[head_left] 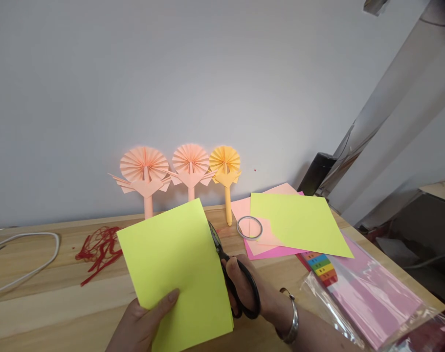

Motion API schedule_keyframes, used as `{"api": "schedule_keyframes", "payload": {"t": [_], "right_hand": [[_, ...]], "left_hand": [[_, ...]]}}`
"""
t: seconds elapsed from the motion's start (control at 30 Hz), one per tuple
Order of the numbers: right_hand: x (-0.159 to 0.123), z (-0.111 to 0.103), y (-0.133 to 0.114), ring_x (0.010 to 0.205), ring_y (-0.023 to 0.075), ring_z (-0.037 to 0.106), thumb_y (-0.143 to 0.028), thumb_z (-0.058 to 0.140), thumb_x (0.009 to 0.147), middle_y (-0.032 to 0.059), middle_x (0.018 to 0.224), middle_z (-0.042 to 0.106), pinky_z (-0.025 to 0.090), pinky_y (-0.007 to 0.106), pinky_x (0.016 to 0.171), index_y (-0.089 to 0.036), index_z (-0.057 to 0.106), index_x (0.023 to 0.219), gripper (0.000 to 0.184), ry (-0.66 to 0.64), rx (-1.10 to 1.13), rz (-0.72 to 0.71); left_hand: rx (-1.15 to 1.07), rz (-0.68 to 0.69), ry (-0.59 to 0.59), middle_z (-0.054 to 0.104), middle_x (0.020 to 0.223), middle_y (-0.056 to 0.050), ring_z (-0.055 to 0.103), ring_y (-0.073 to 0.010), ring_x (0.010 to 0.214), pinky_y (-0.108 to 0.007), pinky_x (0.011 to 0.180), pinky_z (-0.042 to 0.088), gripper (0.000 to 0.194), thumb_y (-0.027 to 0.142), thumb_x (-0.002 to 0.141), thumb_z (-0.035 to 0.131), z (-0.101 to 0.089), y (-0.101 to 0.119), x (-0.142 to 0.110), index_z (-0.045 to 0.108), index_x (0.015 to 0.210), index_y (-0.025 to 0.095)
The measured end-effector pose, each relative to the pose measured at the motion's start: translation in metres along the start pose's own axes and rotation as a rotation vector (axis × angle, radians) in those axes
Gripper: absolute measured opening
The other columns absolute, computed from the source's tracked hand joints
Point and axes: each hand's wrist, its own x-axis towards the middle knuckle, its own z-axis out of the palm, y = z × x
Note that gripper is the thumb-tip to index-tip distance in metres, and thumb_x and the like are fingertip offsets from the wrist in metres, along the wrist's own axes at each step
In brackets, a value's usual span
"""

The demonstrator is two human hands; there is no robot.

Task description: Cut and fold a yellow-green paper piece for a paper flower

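The left fingers [168, 299] pinch a smooth, rectangular yellow-green paper [174, 259], thumb flat on top; the right fingers [237, 274] grip one pair of black-handled scissors [224, 255], blades at the paper's right edge. Beyond the fingers, three paper figures [146, 188] with pleated discs stand on the wooden bench [72, 318]: two peach-pink, one orange. Past the right fingers lies one thin ring [249, 216]; left of the left fingers, one stringy red tangle [101, 253].

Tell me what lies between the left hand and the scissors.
In the head view, yellow-green paper fills the stretch between the left hand, its thumb on the paper, and the scissors at the paper's right edge.
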Motion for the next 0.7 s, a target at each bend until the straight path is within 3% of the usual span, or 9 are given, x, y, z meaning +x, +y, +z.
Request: {"api": "schedule_keyframes", "payload": {"t": [0.4, 0.7], "right_hand": [[0.001, 0.001, 0.005, 0.032, 0.0075, 0.042, -0.069, 0.013, 0.086, 0.0024, 0.034, 0.043, 0.033, 0.019, 0.035, -0.016, 0.041, 0.037, 0.077, 0.004, 0.012, -0.018], [0.002, -0.002, 0.013, 0.031, 0.0074, 0.035, -0.075, 0.001, 0.079, 0.0007, 0.035, 0.037, 0.027, 0.021, 0.033, -0.020, 0.036, 0.042, 0.075, -0.022, 0.073, 0.043]], "left_hand": [[-0.004, 0.003, -0.003, 0.073, 0.102, -0.010, 0.062, -0.0351, 0.104, -0.045, 0.080, 0.055, 0.057, 0.029, 0.061, 0.077, 0.001, 0.001, -0.002, 0.061, 0.114, 0.016], [-0.040, -0.044, -0.008, 0.073, 0.101, -0.009, 0.063, -0.0343, 0.103, -0.046, 0.084, 0.053, 0.049, 0.023, 0.061, 0.077, -0.004, 0.001, 0.001, 0.065, 0.108, 0.019]]}}
